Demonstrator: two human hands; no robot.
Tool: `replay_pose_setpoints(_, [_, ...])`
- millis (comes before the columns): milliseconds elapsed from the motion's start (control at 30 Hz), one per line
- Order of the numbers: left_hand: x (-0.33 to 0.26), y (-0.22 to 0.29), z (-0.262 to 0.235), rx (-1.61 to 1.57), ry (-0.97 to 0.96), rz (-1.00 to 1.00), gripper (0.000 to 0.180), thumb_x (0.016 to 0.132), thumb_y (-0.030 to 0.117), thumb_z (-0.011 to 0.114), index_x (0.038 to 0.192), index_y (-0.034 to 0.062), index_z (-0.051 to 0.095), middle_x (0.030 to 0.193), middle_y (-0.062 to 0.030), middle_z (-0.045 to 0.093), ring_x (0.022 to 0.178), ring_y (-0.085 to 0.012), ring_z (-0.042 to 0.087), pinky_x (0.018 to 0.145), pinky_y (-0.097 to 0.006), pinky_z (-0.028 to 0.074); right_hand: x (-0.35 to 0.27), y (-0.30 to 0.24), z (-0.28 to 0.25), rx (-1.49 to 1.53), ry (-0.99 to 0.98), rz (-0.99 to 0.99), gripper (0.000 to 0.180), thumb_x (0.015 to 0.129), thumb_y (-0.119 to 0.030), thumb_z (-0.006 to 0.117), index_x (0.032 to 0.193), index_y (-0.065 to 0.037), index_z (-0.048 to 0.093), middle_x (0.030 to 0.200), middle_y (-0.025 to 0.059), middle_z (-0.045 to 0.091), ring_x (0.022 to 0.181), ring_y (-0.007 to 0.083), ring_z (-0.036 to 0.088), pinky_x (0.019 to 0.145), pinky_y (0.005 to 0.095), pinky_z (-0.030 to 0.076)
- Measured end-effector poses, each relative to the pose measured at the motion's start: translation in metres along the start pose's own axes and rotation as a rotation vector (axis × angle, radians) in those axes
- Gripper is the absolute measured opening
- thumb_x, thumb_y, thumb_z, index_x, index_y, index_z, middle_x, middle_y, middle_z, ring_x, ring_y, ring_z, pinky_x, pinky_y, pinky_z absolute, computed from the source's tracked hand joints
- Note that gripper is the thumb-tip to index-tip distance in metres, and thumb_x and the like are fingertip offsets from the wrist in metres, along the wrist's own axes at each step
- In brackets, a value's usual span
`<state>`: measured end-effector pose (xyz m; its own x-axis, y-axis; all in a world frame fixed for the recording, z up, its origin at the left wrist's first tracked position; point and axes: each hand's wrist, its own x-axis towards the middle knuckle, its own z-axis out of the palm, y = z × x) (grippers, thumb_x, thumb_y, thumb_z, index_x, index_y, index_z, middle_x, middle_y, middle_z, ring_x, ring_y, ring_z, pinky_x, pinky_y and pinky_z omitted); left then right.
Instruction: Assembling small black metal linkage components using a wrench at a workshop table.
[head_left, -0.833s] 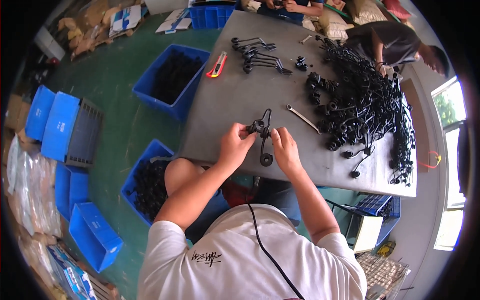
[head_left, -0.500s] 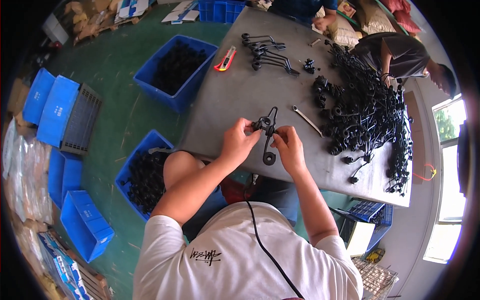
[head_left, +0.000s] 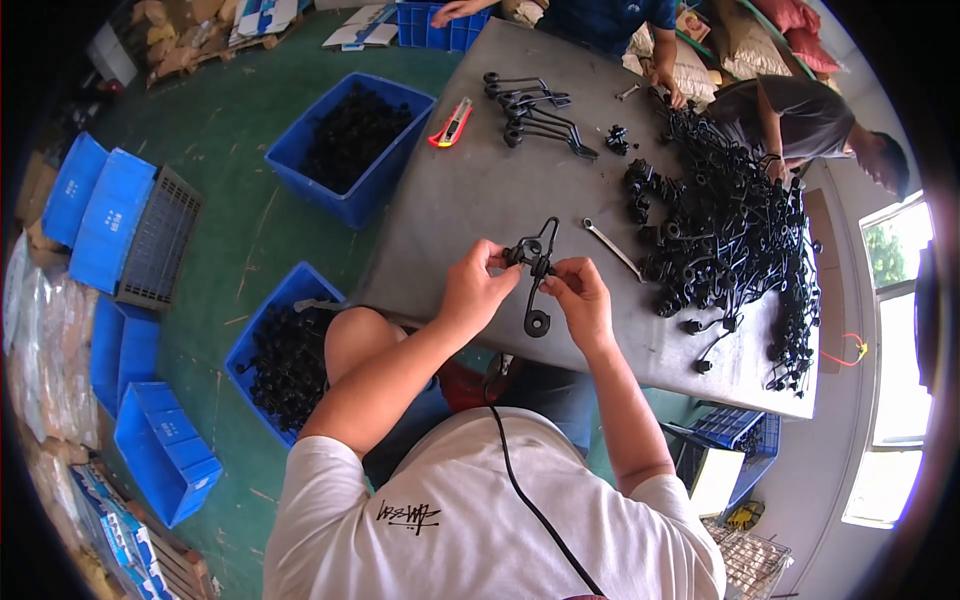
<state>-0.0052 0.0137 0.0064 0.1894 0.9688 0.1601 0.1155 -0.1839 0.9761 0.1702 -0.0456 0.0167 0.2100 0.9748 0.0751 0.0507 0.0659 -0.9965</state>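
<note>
Just above the near edge of the grey table, a black bent-rod bracket with rubber bushings is held between my two hands. My left hand pinches a bushing on its left side. On the other side, the fingertips of my right hand close on the right-hand bushing. A narrow rod loop points away from me, and a round ringed end hangs toward me. Beyond my right hand lies a silver wrench. Part of the bracket is covered by my fingers.
A large heap of similar black parts covers the table's right side. Several bent-rod brackets and a red utility knife lie farther back. Blue bins of black parts stand at left. Two co-workers reach in at the far side.
My hands keep the bracket in nearly the same place, with slight finger movement. At the far side, one co-worker's hand has moved to the heap and another hand has appeared over a blue crate.
</note>
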Motion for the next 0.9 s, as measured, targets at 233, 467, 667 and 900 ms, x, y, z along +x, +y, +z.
replay_pose_setpoints(233, [0.001,0.005,-0.004,0.036,-0.019,-0.013,0.025,0.085,0.012,0.075,0.102,0.0,0.062,0.089,-0.0077,0.072,0.073,-0.0098,0.063,0.062,-0.028,0.05,0.001,-0.009,0.004,-0.308,0.01,-0.121,0.013,0.092,0.003,0.066,0.103,0.0,0.059,0.091,0.0069,0.066,0.082,0.0138,0.068,0.072,0.025,0.054])
replay_pose_setpoints(467, [-0.001,0.004,0.0,0.02,-0.045,0.089,0.026,0.084,0.01,0.076,0.102,-0.001,0.062,0.09,-0.0092,0.072,0.079,-0.0129,0.068,0.066,-0.029,0.052,0.0,-0.007,-0.002,-0.344,0.02,0.233,0.032,0.102,-0.03,0.057,0.094,0.001,0.061,0.07,0.0071,0.063,0.061,0.0136,0.06,0.059,0.0302,0.049])
replay_pose_setpoints(667, [-0.002,-0.004,0.003,0.022,-0.03,0.006,0.029,0.083,0.013,0.076,0.103,-0.003,0.061,0.09,-0.0148,0.073,0.08,-0.0214,0.071,0.07,-0.033,0.054,-0.002,-0.002,0.002,-0.52,0.033,0.052,0.046,0.106,-0.042,0.044,0.097,0.0,0.061,0.071,0.0075,0.058,0.065,0.0189,0.059,0.063,0.0341,0.048])
replay_pose_setpoints(900, [0.001,-0.001,0.002,0.028,-0.029,-0.027,0.03,0.084,0.014,0.076,0.105,-0.0031,0.061,0.089,-0.0126,0.072,0.074,-0.0142,0.066,0.065,-0.03,0.052,0.001,-0.004,0.003,-0.327,0.068,0.116,0.044,0.105,-0.04,0.046,0.093,0.0,0.061,0.073,0.0087,0.061,0.069,0.0184,0.06,0.064,0.0333,0.047])
